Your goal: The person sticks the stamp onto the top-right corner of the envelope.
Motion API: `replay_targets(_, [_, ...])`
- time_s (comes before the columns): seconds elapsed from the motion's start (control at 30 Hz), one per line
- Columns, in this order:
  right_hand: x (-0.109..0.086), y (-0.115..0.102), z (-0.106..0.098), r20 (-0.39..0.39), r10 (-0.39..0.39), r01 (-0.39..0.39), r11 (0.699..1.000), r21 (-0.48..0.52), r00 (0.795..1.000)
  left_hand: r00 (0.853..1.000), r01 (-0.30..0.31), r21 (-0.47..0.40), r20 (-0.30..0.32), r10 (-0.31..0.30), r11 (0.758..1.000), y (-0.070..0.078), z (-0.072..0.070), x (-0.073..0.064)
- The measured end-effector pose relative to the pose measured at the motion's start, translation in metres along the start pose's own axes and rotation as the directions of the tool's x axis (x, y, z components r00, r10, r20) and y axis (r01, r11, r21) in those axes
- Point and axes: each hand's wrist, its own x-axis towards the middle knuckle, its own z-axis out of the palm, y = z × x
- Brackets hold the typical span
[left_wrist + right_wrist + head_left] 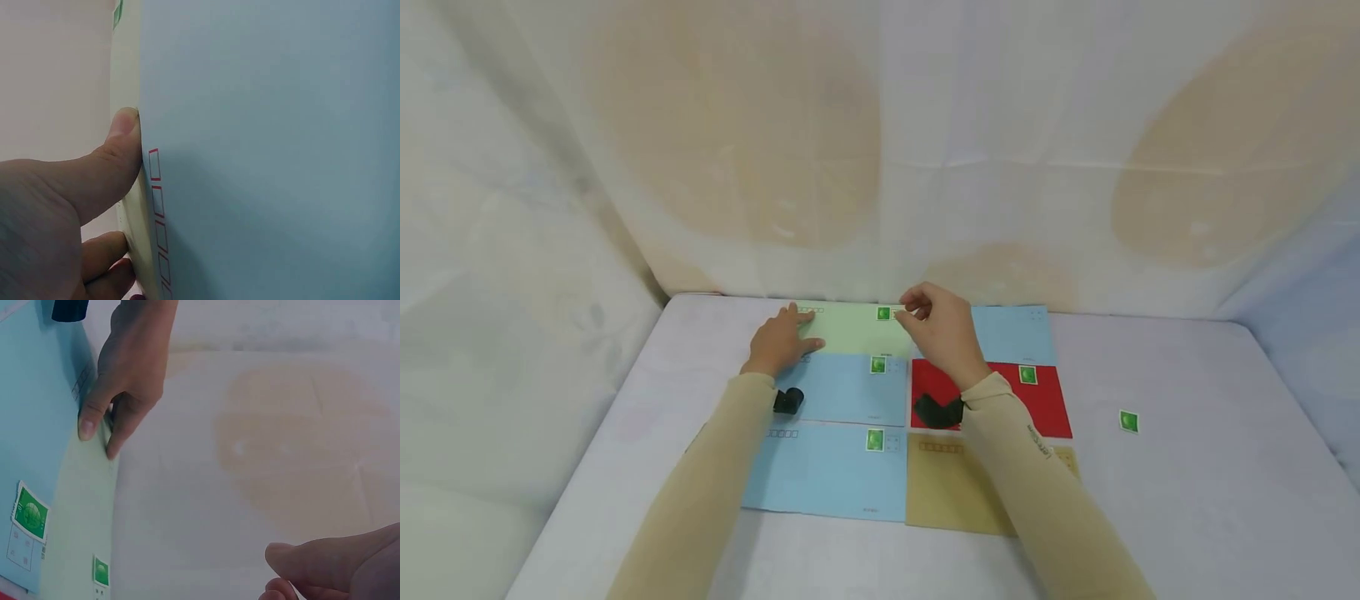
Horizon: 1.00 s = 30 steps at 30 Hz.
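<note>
My left hand (pixel 778 340) rests with spread fingers on the left end of a pale green envelope (pixel 847 330) at the back of the table. The left wrist view shows its thumb (pixel 125 128) touching that envelope along the edge of a light blue envelope (pixel 269 125). Over the green envelope's right end is my right hand (pixel 946 327), fingers bent and thumb apart from the index finger, with nothing visible between them. Close to its fingertips, a green postage stamp (pixel 883 314) lies on the green envelope. The right wrist view cuts off part of this hand.
Stamped blue envelopes (pixel 842 392) lie nearer me on the left. At right are another blue envelope (pixel 1011 329), a stamped red one (pixel 1048 408) and a tan one (pixel 958 492) partly under my sleeve. A loose stamp (pixel 1128 421) lies farther right. A curtain (pixel 1000 167) hangs behind.
</note>
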Motion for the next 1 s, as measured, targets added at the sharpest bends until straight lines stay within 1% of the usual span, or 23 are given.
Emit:
replay_targets(0.17, [-0.012, -0.001, -0.013, -0.016, -0.031, 0.031, 0.999, -0.010, 0.999, 1.000, -0.003, -0.041, 0.014, 0.004, 0.999, 0.003, 0.003, -0.001])
replay_targets(0.27, [-0.020, 0.002, -0.022, -0.025, -0.043, 0.042, 0.999, -0.012, 0.999, 1.000, -0.017, -0.045, 0.019, 0.018, 0.999, 0.004, 0.006, 0.000])
replay_targets(0.43, [-0.030, 0.009, -0.038, -0.051, -0.050, 0.049, 0.998, -0.034, 0.997, 0.999, -0.043, 0.000, 0.009, 0.043, 0.999, 0.006, 0.010, 0.002])
replay_targets(0.67, [-0.045, 0.020, -0.059, -0.064, -0.041, 0.037, 0.997, -0.069, 0.997, 0.999, -0.053, 0.075, -0.007, 0.054, 0.996, 0.011, 0.011, 0.001])
replay_targets(0.77, [-0.052, 0.026, -0.067, -0.078, -0.041, 0.034, 0.995, -0.093, 0.996, 0.997, -0.064, 0.094, -0.035, 0.067, 0.994, 0.015, 0.011, -0.001])
replay_targets(0.83, [-0.058, 0.031, -0.072, -0.092, -0.049, 0.038, 0.992, -0.119, 0.995, 0.995, -0.075, 0.090, -0.062, 0.081, 0.993, 0.018, 0.011, -0.003])
replay_targets(0.87, [-0.061, 0.034, -0.075, -0.100, -0.054, 0.040, 0.990, -0.132, 0.994, 0.992, -0.087, 0.094, -0.082, 0.095, 0.992, 0.019, 0.011, -0.004])
replay_targets(1.0, [-0.071, 0.045, -0.083, -0.124, -0.052, 0.031, 0.986, -0.164, 0.991, 0.981, -0.123, 0.068, -0.141, 0.132, 0.990, 0.024, 0.014, -0.006])
